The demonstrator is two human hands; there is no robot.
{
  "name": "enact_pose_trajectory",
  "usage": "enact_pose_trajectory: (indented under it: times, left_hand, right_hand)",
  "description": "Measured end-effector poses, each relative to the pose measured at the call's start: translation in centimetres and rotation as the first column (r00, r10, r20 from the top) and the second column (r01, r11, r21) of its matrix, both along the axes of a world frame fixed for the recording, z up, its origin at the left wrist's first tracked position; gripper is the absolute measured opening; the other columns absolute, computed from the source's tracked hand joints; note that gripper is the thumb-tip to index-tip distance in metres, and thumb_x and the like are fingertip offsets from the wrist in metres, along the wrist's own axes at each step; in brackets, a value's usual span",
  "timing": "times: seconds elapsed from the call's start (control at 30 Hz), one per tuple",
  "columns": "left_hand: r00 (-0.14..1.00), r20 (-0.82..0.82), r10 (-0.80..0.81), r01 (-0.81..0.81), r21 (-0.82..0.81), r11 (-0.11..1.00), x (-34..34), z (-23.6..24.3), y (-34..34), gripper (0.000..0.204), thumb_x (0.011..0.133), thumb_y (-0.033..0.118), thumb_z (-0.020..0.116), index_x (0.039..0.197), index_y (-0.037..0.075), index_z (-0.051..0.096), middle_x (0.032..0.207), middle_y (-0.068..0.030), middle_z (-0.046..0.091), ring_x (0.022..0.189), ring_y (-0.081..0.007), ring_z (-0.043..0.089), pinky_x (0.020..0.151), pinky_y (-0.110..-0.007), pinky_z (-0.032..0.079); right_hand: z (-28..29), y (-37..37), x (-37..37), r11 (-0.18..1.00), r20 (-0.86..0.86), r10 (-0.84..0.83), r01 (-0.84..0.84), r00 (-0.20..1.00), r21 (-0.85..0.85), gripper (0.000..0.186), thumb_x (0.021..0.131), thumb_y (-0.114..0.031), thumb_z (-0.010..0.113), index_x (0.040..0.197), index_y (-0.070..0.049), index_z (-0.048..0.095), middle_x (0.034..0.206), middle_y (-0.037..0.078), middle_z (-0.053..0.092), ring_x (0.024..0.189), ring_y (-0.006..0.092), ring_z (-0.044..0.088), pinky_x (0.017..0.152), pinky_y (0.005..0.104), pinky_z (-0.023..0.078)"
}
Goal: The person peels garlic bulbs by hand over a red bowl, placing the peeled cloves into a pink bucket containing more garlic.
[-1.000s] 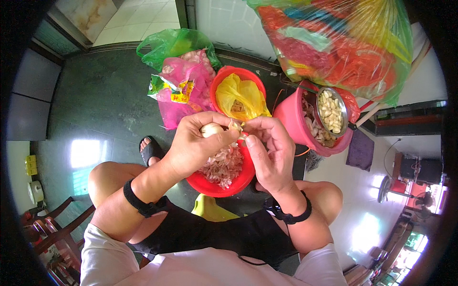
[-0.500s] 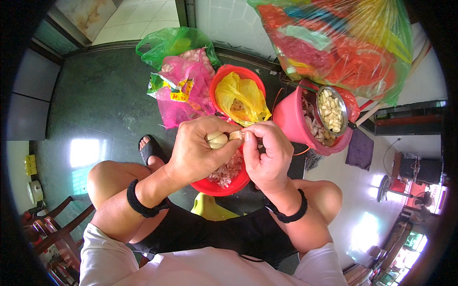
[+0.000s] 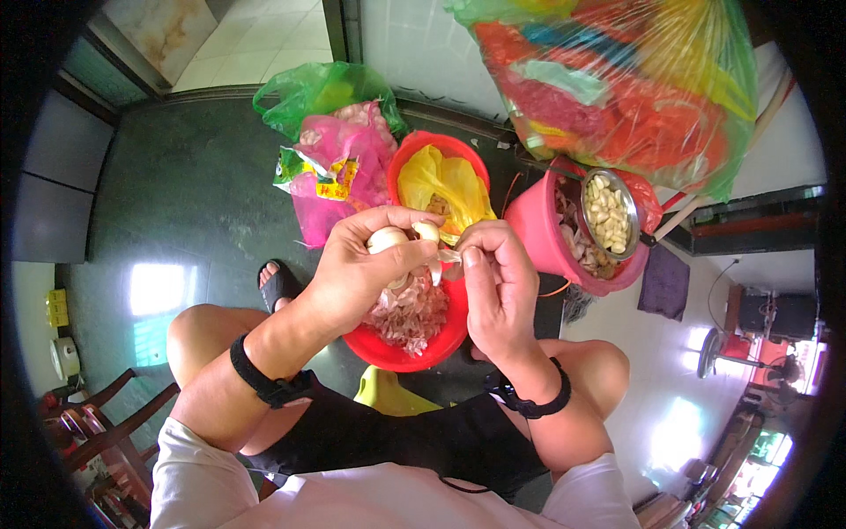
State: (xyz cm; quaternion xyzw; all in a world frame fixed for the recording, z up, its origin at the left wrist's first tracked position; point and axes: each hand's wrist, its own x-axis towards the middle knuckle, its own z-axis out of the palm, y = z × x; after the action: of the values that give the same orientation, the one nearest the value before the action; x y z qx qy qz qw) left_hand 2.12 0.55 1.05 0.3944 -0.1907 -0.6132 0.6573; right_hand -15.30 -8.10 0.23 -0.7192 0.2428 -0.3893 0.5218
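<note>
Several pale garlic cloves (image 3: 386, 239) rest inside the curled fingers of my left hand (image 3: 348, 273). A peeled garlic clove (image 3: 426, 231) stands out between its thumb and forefinger. Beside it, my right hand (image 3: 500, 291) is closed in a pinch on a thin, papery piece of garlic skin (image 3: 448, 256). Both hands hover above a red basin (image 3: 421, 362) holding a heap of loose garlic skins (image 3: 410, 319). Just beyond, a red bucket (image 3: 425, 141) is lined with a yellow plastic bag (image 3: 441, 181) with brownish bits inside.
A pink bucket (image 3: 533, 216) of skins stands at right, with a metal bowl (image 3: 633, 212) of peeled cloves at its top. Far left of the buckets lie a pink mesh bag (image 3: 339, 189) and green bag (image 3: 308, 93) with garlic. A large stuffed plastic bag (image 3: 617, 97) looms far right.
The skin has come away from the clove, and my right hand has moved slightly down and right with it. My left hand now shows the bare clove at its fingertips.
</note>
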Motion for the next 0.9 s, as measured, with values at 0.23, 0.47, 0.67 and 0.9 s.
enact_pose_trajectory:
  times: [0.23, 0.47, 0.67, 0.9]
  left_hand:
    - [0.840, 0.539, 0.054, -0.022, -0.064, 0.998, -0.5, -0.7, 0.3, 0.022, 0.090, 0.003, 0.079, 0.110, -0.002, 0.073, 0.100, -0.0065, 0.075, 0.086, -0.0132, 0.071, 0.078, -0.028, 0.058]
    - [0.562, 0.823, 0.076, -0.022, -0.077, 0.997, -1.0, 0.2, 0.1, 0.025, 0.083, 0.001, 0.079, 0.107, -0.001, 0.072, 0.094, -0.0076, 0.075, 0.086, -0.0106, 0.069, 0.076, -0.028, 0.056]
    - [0.715, 0.686, 0.135, -0.131, -0.058, 0.990, -0.9, 0.2, 0.0, 0.023, 0.083, 0.000, 0.080, 0.105, -0.001, 0.072, 0.094, -0.0041, 0.075, 0.087, -0.0082, 0.068, 0.077, -0.026, 0.057]
    - [0.843, 0.528, 0.103, -0.086, -0.056, 0.995, -0.8, 0.1, 0.1, 0.024, 0.085, 0.003, 0.087, 0.105, 0.000, 0.073, 0.094, -0.0031, 0.075, 0.087, -0.0064, 0.068, 0.076, -0.023, 0.058]
  right_hand:
    - [3.1, -0.8, -0.6, 0.972, -0.130, -0.017, -0.014, 0.991, -0.234, 0.030, 0.090, -0.001, 0.069, 0.120, -0.002, 0.072, 0.106, 0.013, 0.069, 0.091, 0.0254, 0.069, 0.083, 0.0360, 0.056]
    - [1.5, -1.6, -0.6, 0.845, -0.185, 0.009, -0.106, 0.983, -0.524, 0.026, 0.085, 0.001, 0.078, 0.110, -0.003, 0.073, 0.100, 0.013, 0.070, 0.087, 0.0303, 0.072, 0.075, 0.0376, 0.059]
    - [1.6, -0.9, -0.3, 0.876, -0.134, -0.090, 0.015, 0.987, -0.481, 0.017, 0.086, 0.003, 0.076, 0.102, 0.000, 0.073, 0.097, 0.013, 0.074, 0.085, 0.0298, 0.075, 0.075, 0.0361, 0.060]
    - [0.9, 0.8, 0.0, 0.992, -0.031, -0.107, 0.109, 0.994, 0.061, 0.011, 0.092, 0.005, 0.073, 0.103, 0.004, 0.072, 0.098, 0.013, 0.077, 0.089, 0.0160, 0.074, 0.080, 0.0287, 0.058]
